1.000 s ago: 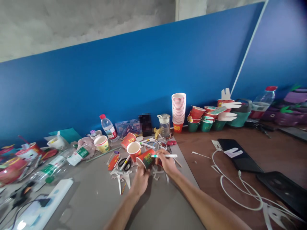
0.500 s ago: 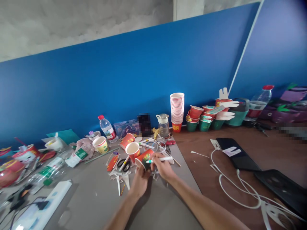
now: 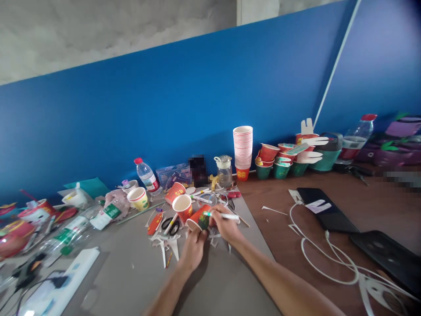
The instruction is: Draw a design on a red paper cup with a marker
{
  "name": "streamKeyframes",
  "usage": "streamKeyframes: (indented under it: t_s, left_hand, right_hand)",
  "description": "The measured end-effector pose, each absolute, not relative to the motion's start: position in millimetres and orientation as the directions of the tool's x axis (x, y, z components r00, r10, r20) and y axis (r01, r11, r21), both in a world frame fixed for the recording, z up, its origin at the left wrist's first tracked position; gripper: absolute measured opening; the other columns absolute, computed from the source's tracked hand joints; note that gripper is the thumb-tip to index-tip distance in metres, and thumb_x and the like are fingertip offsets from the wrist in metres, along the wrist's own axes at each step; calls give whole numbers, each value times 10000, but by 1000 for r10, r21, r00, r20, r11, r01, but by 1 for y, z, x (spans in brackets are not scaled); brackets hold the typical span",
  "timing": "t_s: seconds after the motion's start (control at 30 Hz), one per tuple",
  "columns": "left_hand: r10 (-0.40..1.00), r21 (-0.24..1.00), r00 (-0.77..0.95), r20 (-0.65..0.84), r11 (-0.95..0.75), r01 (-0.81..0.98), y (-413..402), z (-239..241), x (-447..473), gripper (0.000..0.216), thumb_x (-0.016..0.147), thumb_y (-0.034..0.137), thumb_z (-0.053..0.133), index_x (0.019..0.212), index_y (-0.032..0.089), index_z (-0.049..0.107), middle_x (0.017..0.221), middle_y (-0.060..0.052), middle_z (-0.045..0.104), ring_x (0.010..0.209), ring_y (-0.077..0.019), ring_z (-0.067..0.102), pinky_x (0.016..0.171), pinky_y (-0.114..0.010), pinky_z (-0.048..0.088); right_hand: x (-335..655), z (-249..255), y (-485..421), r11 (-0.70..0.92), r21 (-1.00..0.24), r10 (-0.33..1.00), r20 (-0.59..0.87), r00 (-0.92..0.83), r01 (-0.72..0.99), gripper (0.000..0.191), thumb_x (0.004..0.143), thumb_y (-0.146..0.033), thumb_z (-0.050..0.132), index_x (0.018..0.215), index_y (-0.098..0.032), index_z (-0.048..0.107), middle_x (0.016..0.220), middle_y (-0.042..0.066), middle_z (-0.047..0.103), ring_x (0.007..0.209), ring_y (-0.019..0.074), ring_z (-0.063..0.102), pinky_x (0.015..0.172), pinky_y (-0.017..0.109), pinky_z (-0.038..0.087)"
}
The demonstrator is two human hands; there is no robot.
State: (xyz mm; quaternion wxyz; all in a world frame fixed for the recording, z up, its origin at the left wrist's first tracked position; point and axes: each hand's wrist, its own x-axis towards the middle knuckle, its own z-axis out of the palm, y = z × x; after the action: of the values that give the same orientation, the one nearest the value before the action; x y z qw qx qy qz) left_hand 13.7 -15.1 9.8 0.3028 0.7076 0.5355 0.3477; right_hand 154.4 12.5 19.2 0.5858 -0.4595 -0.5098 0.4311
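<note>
A broad, flat blue partition panel (image 3: 158, 114) spans the back, and in front of it a brown wood-look tabletop (image 3: 283, 245) lies to the right of a smooth grey work surface (image 3: 125, 289). On the grey side, a long white power strip (image 3: 74, 281) sits at the lower left with black plugs in it; on the brown side lies a flat black phone (image 3: 329, 215) with a white cable beside it. A tall stack of white paper cups with red rims (image 3: 243, 149) stands against the panel, and a clear plastic bottle with a red cap (image 3: 147, 175) leans farther left. At the middle of the work area, the left hand (image 3: 193, 251) grips a red paper cup partly coloured green (image 3: 199, 217), tilted so its mouth faces left and down. The right hand (image 3: 226, 227) pinches a slim white marker with a green tip (image 3: 230, 216), that tip set at the cup's side; whether it touches, I cannot tell. Just behind the tilted cup stands an upright red paper cup with a white inside (image 3: 182, 207). Thin white paper scraps (image 3: 175, 249) lie left of the left hand.
</note>
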Motion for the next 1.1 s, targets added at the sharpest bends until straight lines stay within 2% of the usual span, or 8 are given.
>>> streamKeyframes:
  t_s: [0.07, 0.13, 0.3, 0.47, 0.63, 0.83, 1.0, 1.1]
  left_hand:
    - [968, 799, 185, 167, -243, 550, -15, 11, 14, 255, 830, 330, 411, 844, 184, 619, 924, -80, 649, 922, -226, 545, 878, -379, 406]
    - [968, 802, 187, 165, -242, 547, -16, 13, 15, 246, 825, 314, 415, 855, 184, 621, 948, -82, 645, 950, -229, 536, 898, -385, 395]
    - [963, 801, 216, 159, -253, 543, -18, 16, 16, 256, 830, 289, 403, 897, 181, 625, 1013, -84, 629, 999, -236, 516, 956, -420, 357]
    - [962, 756, 211, 172, -266, 598, -21, 13, 19, 269, 797, 211, 428, 972, 185, 630, 1132, -92, 591, 1118, -256, 450, 997, -435, 319]
    - [971, 746, 190, 143, -232, 624, -23, 11, 18, 244, 808, 238, 431, 929, 177, 633, 1104, -97, 589, 1067, -256, 478, 936, -429, 381]
    - [917, 640, 339, 212, -392, 661, -27, 18, 24, 336, 766, 92, 420, 1032, 198, 595, 1157, -68, 590, 1137, -248, 436, 1006, -443, 288]
    - [916, 610, 345, 204, -394, 687, -28, 20, 24, 288, 802, 122, 389, 984, 189, 602, 1066, -81, 626, 1072, -248, 486, 956, -431, 348]
    - [903, 587, 374, 213, -424, 689, -28, 21, 24, 332, 796, 108, 390, 1058, 194, 575, 1123, -77, 601, 1129, -238, 460, 992, -423, 322]
  right_hand:
    - [158, 19, 15, 171, -985, 961, 166, 222, -3, 174, 731, -292, 430, 664, -187, 551, 454, -35, 531, 402, 112, 418, 438, 226, 320]
    - [159, 18, 16, 168, -986, 954, 164, 252, 4, 174, 734, -292, 425, 674, -188, 550, 441, -36, 525, 402, 116, 415, 437, 228, 316]
    - [156, 18, 15, 224, -974, 972, 220, 81, -42, 157, 735, -262, 418, 647, -187, 524, 453, -31, 535, 427, 115, 438, 463, 222, 339]
    - [159, 21, 15, 184, -983, 951, 175, 254, -14, 163, 727, -293, 422, 640, -191, 515, 429, -34, 513, 428, 119, 429, 478, 232, 340]
    - [151, 27, 6, 198, -977, 980, 198, 15, -80, 143, 726, -265, 419, 649, -190, 513, 446, -32, 528, 446, 120, 459, 503, 232, 368]
    - [163, 22, 16, 147, -988, 963, 129, 235, -57, 152, 709, -288, 430, 636, -195, 525, 413, -36, 497, 437, 128, 454, 479, 238, 359]
    - [159, 24, 11, 196, -976, 980, 197, -4, -96, 170, 728, -283, 423, 633, -186, 525, 403, -40, 502, 409, 114, 428, 460, 226, 336]
    - [161, 27, 11, 207, -978, 975, 203, 96, -34, 163, 722, -274, 429, 625, -188, 528, 420, -42, 496, 412, 109, 410, 460, 226, 324]
